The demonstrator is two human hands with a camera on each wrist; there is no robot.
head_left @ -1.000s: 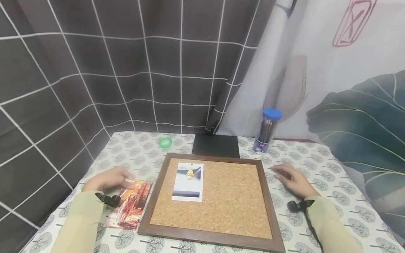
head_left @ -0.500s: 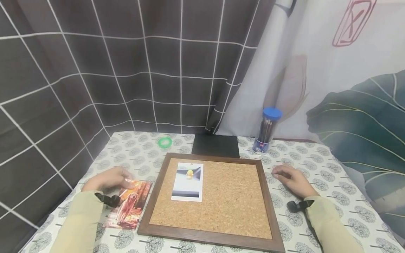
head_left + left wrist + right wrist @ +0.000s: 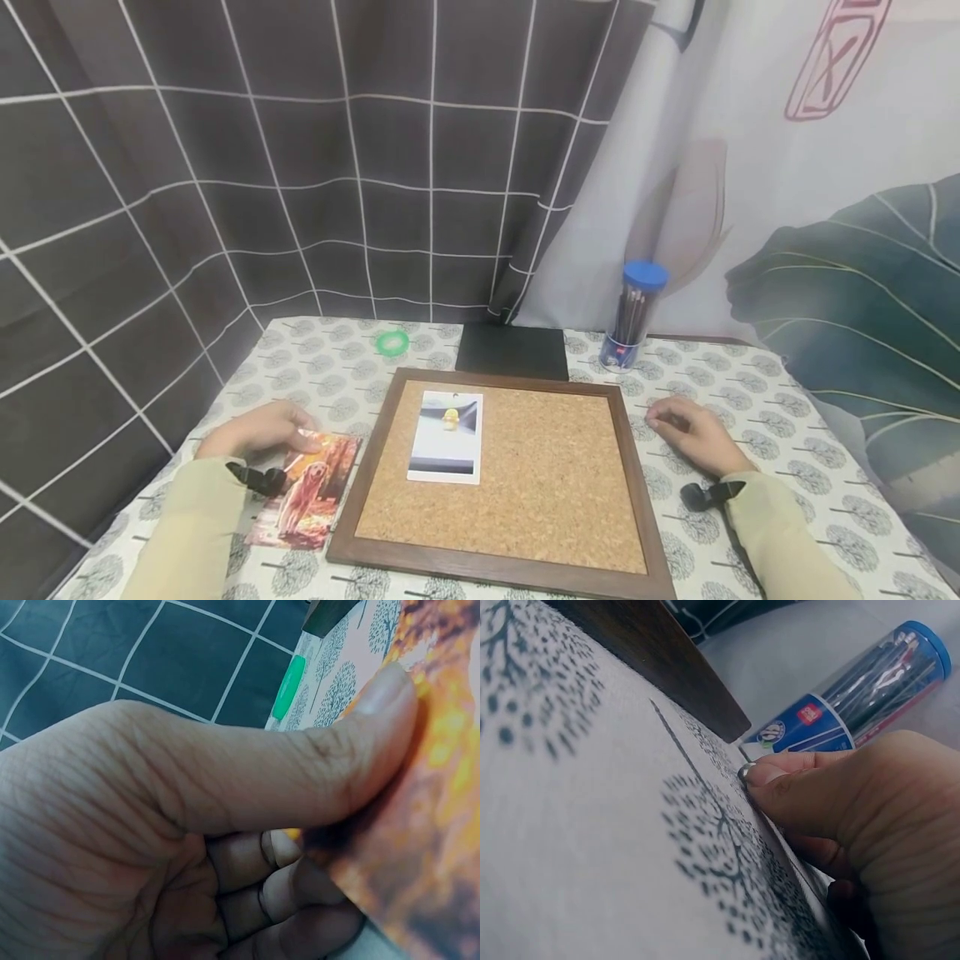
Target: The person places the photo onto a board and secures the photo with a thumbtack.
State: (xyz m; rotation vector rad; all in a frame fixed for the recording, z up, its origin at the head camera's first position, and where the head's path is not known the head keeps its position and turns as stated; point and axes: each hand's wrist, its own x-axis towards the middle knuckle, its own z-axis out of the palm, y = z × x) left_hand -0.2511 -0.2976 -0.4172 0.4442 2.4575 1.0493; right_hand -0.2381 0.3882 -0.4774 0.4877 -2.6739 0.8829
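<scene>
My left hand (image 3: 262, 429) pinches the upper left corner of a photo of a golden dog among autumn leaves (image 3: 311, 492). In the left wrist view the thumb (image 3: 360, 742) lies over the picture side, with the other fingers curled beneath. Right of it lies a cork board (image 3: 555, 467) in a brown wooden frame. A white-bordered photo with a yellow toy duck (image 3: 446, 454) is on the board's upper left, with a small dark dot at its top edge. Beyond the board's right side my right hand (image 3: 693, 433) pinches a small silvery thumbtack (image 3: 744, 772) between thumb and index finger.
A blue-lidded clear tub of pencils (image 3: 630, 321) stands at the back right. Behind the board lies a flat black panel (image 3: 512, 350). A green ring (image 3: 392, 342) sits at the back left of the tree-print tablecloth (image 3: 330, 383). Curtains (image 3: 300, 167) hang behind.
The head view has tipped up slightly, so everything sits a little lower. My right fingertips have drawn closer together since a second ago. The left hand keeps its hold on the dog photo.
</scene>
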